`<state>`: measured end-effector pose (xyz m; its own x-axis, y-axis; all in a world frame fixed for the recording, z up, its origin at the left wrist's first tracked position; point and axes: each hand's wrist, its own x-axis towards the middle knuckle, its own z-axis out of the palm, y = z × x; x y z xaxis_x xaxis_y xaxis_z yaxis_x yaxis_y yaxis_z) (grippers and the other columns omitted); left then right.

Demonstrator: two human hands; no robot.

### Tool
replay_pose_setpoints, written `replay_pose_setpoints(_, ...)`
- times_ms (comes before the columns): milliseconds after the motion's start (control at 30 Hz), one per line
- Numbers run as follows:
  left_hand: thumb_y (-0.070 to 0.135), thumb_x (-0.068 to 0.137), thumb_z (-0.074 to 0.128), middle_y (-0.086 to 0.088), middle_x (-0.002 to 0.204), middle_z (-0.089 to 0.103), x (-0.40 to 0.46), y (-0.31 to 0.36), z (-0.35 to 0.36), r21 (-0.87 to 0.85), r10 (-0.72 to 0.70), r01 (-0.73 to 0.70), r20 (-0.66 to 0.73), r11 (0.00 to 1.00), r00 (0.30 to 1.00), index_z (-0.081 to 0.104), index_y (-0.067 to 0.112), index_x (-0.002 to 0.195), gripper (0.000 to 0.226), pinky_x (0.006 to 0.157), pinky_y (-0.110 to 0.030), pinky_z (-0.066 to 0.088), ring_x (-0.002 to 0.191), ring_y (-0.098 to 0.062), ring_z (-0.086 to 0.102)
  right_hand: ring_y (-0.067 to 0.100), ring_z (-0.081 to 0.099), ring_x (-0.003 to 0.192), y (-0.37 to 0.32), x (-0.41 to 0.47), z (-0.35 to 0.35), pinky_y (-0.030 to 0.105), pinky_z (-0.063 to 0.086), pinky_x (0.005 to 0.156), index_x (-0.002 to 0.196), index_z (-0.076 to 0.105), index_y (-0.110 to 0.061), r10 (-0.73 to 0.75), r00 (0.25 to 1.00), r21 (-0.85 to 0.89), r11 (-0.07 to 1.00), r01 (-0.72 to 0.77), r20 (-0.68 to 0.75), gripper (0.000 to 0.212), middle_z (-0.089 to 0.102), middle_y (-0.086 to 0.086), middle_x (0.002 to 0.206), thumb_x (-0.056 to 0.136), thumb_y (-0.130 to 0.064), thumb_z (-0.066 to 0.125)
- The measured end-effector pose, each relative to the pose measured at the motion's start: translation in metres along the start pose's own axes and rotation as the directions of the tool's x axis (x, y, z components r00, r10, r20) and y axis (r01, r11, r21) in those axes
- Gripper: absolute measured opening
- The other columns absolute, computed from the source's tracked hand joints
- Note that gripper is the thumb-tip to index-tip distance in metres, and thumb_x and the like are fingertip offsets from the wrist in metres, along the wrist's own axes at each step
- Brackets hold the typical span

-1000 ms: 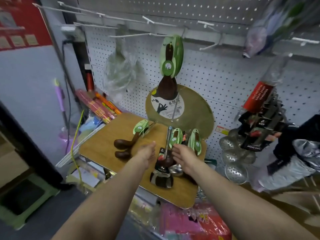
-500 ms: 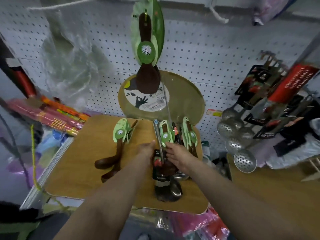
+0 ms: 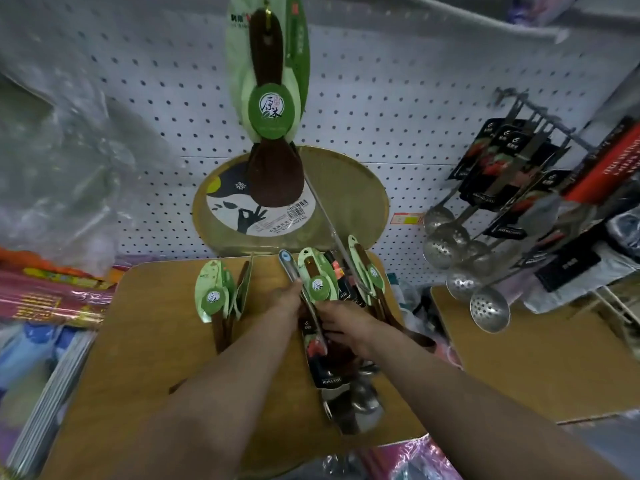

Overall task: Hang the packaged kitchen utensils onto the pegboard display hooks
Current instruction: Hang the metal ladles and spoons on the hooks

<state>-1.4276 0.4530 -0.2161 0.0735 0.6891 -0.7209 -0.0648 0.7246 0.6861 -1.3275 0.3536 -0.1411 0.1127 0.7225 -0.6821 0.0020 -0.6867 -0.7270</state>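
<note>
Head view: wooden board [image 3: 145, 341] below pegboard [image 3: 398, 109].

Wall: you face a white perforated panel [image 3: 398, 109] at 12 o'clock.
Furniture: wooden board [image 3: 145, 341] below; another board [image 3: 540, 368] at 3 o'clock.

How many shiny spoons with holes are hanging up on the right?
4 that I can make out, hanging in a cluster: top one, one below it, a lower one, and the lowest. Another bowl may be hidden behind them.
</note>
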Motion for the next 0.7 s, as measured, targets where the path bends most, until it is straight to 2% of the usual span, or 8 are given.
replay_pose_setpoints(67, 0.033, 0.093, 0.069, -0.013, 0.096, 0.074, -0.001, 0.002, -0.003, -0.031, 0.004, -0.004, -0.013, 1.000, 1.000, 0.066, 0.009, 0.095, 0.024, 0.087, -0.046, 0.059, 0.088, -0.030, 0.071, 0.019, 0.059, 0.111, -0.001, 0.000, 0.002, 0.033, 0.049, 0.095, 0.103, 0.062, -0.019, 0.019, 0.999, 0.028, 0.999, -0.018, -0.037, 0.015, 0.067, 0.001, 0.114, 0.101, -0.032, 0.055)
replay_pose_setpoints(133, 0.029, 0.090, 0.073, -0.011, 0.091, 0.074, -0.002, 0.005, -0.009, -0.034, 0.014, -0.016, -0.062, 0.999, 0.998, 0.064, 0.011, 0.090, 0.020, 0.088, -0.048, 0.058, 0.086, -0.029, 0.071, 0.018, 0.058, 0.113, -0.003, -0.001, 0.006, 0.034, 0.048, 0.098, 0.102, 0.060, -0.021, 0.020, 0.998, 0.051, 0.999, -0.016, -0.067, 0.012, 0.066, 0.000, 0.116, 0.102, -0.031, 0.053)
replay_pose_setpoints(267, 0.023, 0.091, 0.072, -0.009, 0.092, 0.072, -0.006, 0.017, -0.017, -0.002, 0.097, -0.098, -0.104, 0.995, 0.990, 0.064, 0.014, 0.091, 0.011, 0.085, -0.046, 0.059, 0.084, -0.029, 0.070, 0.018, 0.058, 0.109, -0.008, 0.001, 0.020, 0.032, 0.050, 0.089, 0.120, 0.060, -0.015, -0.038, 0.991, 0.060, 0.997, 0.046, -0.128, 0.023, 0.065, 0.002, 0.116, 0.101, -0.029, 0.055)
replay_pose_setpoints(400, 0.028, 0.091, 0.070, -0.008, 0.098, 0.071, -0.014, 0.030, -0.025, 0.099, 0.218, -0.206, -0.132, 0.973, 0.967, 0.063, 0.021, 0.083, 0.013, 0.090, -0.050, 0.056, 0.092, -0.033, 0.068, 0.018, 0.060, 0.106, -0.011, 0.000, 0.034, 0.036, 0.050, 0.096, 0.124, 0.060, -0.017, -0.090, 0.983, 0.059, 0.993, 0.101, -0.160, 0.031, 0.066, 0.001, 0.111, 0.099, -0.035, 0.059)
replay_pose_setpoints(500, 0.035, 0.091, 0.068, -0.005, 0.099, 0.071, -0.022, 0.032, -0.034, 0.183, 0.294, -0.271, -0.115, 0.945, 0.949, 0.067, 0.021, 0.092, 0.014, 0.090, -0.048, 0.056, 0.092, -0.030, 0.067, 0.021, 0.061, 0.109, -0.012, -0.005, 0.046, 0.043, 0.049, 0.103, 0.128, 0.061, -0.015, -0.094, 0.983, 0.071, 0.992, 0.107, -0.157, 0.037, 0.067, 0.005, 0.118, 0.097, -0.037, 0.061)
replay_pose_setpoints(567, 0.036, 0.092, 0.067, -0.004, 0.100, 0.071, -0.032, 0.034, -0.039, 0.198, 0.324, -0.303, -0.084, 0.932, 0.942, 0.068, 0.020, 0.100, 0.018, 0.090, -0.047, 0.056, 0.091, -0.026, 0.066, 0.022, 0.062, 0.107, -0.012, -0.009, 0.051, 0.045, 0.050, 0.102, 0.128, 0.063, -0.015, -0.096, 0.982, 0.073, 0.991, 0.109, -0.164, 0.038, 0.069, 0.005, 0.114, 0.096, -0.036, 0.062)
replay_pose_setpoints(633, 0.035, 0.092, 0.068, -0.004, 0.101, 0.071, -0.041, 0.037, -0.043, 0.173, 0.339, -0.323, -0.070, 0.930, 0.938, 0.067, 0.021, 0.103, 0.018, 0.089, -0.048, 0.057, 0.092, -0.026, 0.067, 0.017, 0.063, 0.096, -0.010, -0.013, 0.052, 0.031, 0.056, 0.087, 0.125, 0.065, -0.012, -0.113, 0.982, 0.094, 0.987, 0.128, -0.151, 0.032, 0.069, 0.002, 0.105, 0.098, -0.029, 0.063)
replay_pose_setpoints(700, 0.033, 0.092, 0.069, -0.004, 0.100, 0.071, -0.053, 0.041, -0.046, 0.132, 0.346, -0.336, -0.063, 0.933, 0.936, 0.068, 0.022, 0.098, 0.013, 0.086, -0.048, 0.058, 0.092, -0.028, 0.068, 0.009, 0.061, 0.082, -0.010, -0.022, 0.052, 0.013, 0.051, 0.058, 0.118, 0.068, -0.007, -0.150, 0.976, 0.112, 0.979, 0.168, -0.158, 0.025, 0.068, -0.002, 0.093, 0.098, -0.021, 0.063)
